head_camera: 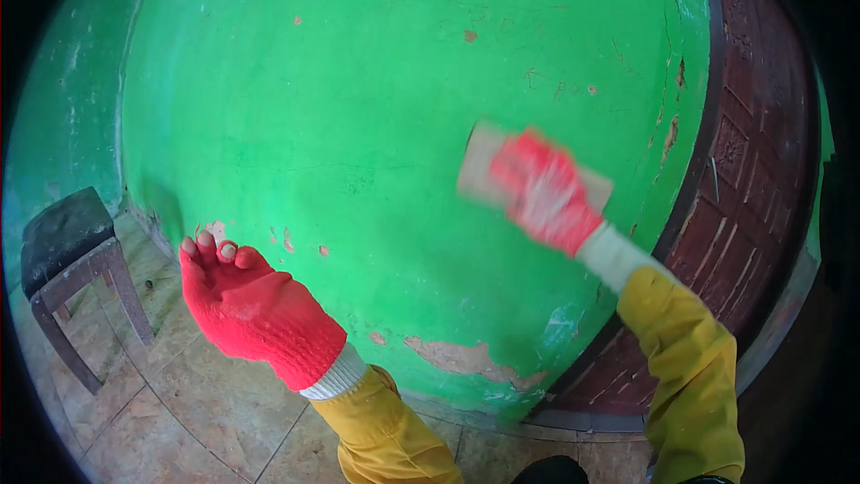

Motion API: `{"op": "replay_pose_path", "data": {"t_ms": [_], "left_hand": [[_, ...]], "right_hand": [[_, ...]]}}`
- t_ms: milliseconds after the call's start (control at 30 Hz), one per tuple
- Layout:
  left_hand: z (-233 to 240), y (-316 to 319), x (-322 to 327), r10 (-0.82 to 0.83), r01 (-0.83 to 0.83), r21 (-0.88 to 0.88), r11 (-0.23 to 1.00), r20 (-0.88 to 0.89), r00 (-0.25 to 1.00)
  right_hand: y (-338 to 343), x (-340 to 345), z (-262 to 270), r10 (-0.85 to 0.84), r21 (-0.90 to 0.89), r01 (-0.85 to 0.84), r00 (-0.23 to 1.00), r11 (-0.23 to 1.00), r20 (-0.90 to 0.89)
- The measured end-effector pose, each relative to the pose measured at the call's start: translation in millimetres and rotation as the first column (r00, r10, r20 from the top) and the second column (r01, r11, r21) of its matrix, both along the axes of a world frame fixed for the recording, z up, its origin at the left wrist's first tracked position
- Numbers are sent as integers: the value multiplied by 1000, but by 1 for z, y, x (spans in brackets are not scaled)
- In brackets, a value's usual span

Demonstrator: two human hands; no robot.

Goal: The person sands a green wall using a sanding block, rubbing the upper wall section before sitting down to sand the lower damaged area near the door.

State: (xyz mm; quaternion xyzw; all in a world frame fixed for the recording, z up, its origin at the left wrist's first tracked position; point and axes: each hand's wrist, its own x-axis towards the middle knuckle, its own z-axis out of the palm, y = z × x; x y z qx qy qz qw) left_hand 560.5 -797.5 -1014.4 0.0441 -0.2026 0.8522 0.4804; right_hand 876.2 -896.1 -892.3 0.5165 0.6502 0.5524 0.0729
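A green painted wall (376, 107) with chipped patches and cracks stands before me. My right hand (544, 191), in a red and white work glove, grips a flat, light-brown rectangular block or sheet (480, 161) against or close to the wall; motion blurs both, and the exact kind of object cannot be told. My left hand (259, 302), in a red glove with bare fingertips showing, is held up at the lower left with its palm turned upward and nothing in it. Yellow sleeves cover both arms.
At the left stands a wooden stool or chair with a black padded seat (67, 235). A dark red carved wooden door (725, 215) with its frame is on the right. Below lies a tiled floor (195, 410).
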Motion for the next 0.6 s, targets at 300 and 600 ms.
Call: {"op": "replay_pose_path", "data": {"t_ms": [300,600], "left_hand": [[-71,24,-34,-76,77,3,997,155,985],[-22,-75,-18,-52,51,8,999,169,984]], "right_hand": [[46,-24,18,19,236,3,996,972,-92],[51,-18,-139,40,-511,97,967,854,250]]}}
